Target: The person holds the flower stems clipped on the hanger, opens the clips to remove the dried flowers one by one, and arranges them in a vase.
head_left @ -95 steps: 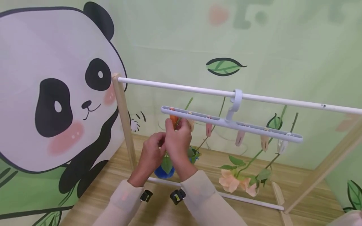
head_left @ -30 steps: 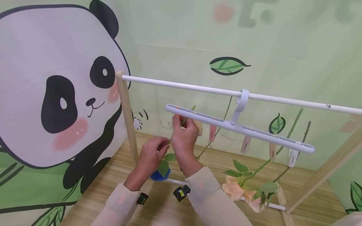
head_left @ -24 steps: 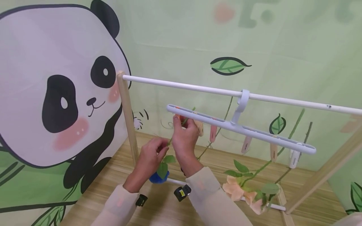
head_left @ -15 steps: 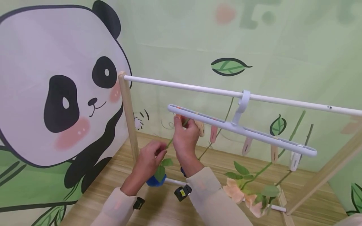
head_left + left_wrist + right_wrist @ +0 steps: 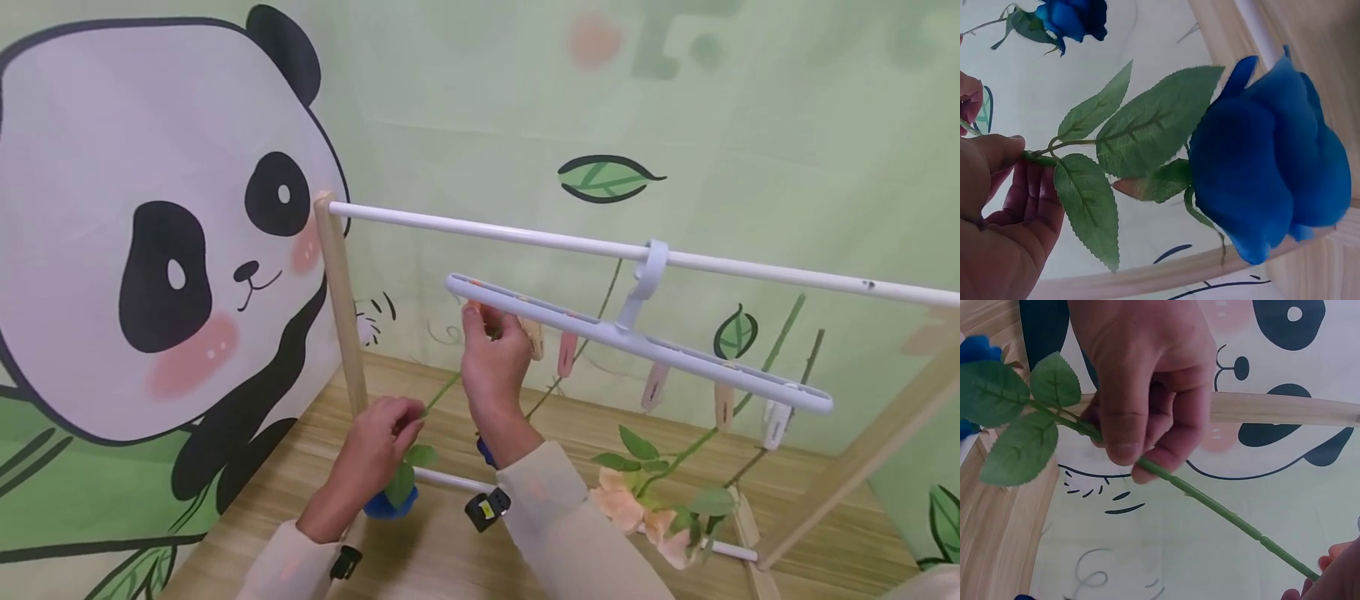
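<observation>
My left hand (image 5: 367, 450) pinches the green stem (image 5: 1229, 515) of a blue artificial rose (image 5: 1247, 162), just above its leaves (image 5: 1154, 122). The bloom hangs downward below that hand. My right hand (image 5: 491, 367) is raised to the left end of a pale blue clip hanger (image 5: 675, 355) and pinches an orange clothespin (image 5: 474, 307) between thumb and fingers. The stem's upper end reaches the right hand; whether the clothespin's jaws touch it is hidden.
A white rail (image 5: 480, 228) on a wooden frame (image 5: 341, 308) carries the hanger. Other clothespins hold a second blue rose (image 5: 1075, 22) and peach roses (image 5: 618, 500). A pink clothespin (image 5: 656, 387) hangs mid-hanger. A panda backdrop (image 5: 247, 333) stands behind.
My left hand has moved down and left with the blue rose, and the stem tip has dropped from above the right hand. The right hand stays at the orange clothespin.
</observation>
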### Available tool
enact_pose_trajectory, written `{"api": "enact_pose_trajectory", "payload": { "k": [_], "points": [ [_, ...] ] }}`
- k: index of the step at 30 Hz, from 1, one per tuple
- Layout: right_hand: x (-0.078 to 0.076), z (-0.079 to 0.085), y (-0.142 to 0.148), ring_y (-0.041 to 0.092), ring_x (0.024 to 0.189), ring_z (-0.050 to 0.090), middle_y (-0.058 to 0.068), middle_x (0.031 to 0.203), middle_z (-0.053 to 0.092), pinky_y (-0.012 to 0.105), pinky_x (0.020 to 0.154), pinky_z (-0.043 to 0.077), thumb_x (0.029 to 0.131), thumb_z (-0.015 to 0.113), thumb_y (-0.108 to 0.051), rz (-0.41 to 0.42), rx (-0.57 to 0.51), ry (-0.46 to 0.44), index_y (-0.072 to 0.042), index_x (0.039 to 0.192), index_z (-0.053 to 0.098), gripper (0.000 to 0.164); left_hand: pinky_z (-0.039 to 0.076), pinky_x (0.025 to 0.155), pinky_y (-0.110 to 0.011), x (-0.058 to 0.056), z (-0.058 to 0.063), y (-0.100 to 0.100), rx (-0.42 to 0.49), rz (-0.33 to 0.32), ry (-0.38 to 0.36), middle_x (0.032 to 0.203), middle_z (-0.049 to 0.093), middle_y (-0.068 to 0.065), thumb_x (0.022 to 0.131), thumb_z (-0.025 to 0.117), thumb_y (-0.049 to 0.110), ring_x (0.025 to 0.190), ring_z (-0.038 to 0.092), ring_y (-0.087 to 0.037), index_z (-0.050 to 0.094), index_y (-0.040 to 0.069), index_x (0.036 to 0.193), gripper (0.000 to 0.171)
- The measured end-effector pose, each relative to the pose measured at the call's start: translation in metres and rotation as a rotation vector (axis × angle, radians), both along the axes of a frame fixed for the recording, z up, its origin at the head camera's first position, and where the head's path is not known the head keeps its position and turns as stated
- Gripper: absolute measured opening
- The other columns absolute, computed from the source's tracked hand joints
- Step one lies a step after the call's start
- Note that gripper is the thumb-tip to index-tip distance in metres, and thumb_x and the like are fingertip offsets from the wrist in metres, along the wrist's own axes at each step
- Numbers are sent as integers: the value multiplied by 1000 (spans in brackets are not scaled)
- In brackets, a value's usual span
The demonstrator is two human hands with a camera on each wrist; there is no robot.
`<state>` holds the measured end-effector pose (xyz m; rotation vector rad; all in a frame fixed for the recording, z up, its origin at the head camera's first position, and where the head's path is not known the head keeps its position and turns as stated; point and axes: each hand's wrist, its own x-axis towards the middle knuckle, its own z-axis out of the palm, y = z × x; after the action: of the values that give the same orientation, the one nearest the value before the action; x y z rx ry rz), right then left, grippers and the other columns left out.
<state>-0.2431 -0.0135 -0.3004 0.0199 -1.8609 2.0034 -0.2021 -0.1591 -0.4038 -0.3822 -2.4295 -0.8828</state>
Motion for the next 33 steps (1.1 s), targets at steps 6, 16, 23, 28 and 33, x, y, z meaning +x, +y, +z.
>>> {"api": "enact_pose_trajectory", "payload": {
  "k": [6,16,23,28,33],
  "points": [
    [0,0,-1,14,90,58,3,106,71,25,69,45,98,69,-31,7,-23,-23,-15,115,73,24,58,69,-27,3,-4,-7,-28,-21,39,88,69,-5,87,77,-2,80,63,-11,72,7,95,12],
    [-4,-4,3,15,93,60,7,109,72,24,74,48,96,70,-26,16,-14,-44,-11,118,72,27,58,69,-26,7,0,-11,-37,-49,24,89,70,-6,88,75,-2,81,64,-12,72,6,97,13],
    [-6,-10,15,15,90,61,5,105,69,24,74,49,96,70,-27,28,14,-72,-8,122,69,32,58,69,-25,9,3,-11,-44,-58,11,91,69,-6,88,74,-3,82,64,-12,72,6,96,13],
    [-3,-13,21,17,97,63,5,107,70,26,78,50,96,70,-30,47,31,-96,-11,123,67,33,59,70,-27,10,5,-10,-73,-49,16,93,70,-7,88,74,-2,83,65,-13,72,6,97,12],
    [0,-15,27,20,100,62,5,107,70,28,82,51,95,71,-30,42,110,-110,-12,119,69,30,59,68,-26,12,9,-10,-93,-38,30,90,69,-6,87,75,-2,81,65,-12,74,5,97,12]
  ]
}}
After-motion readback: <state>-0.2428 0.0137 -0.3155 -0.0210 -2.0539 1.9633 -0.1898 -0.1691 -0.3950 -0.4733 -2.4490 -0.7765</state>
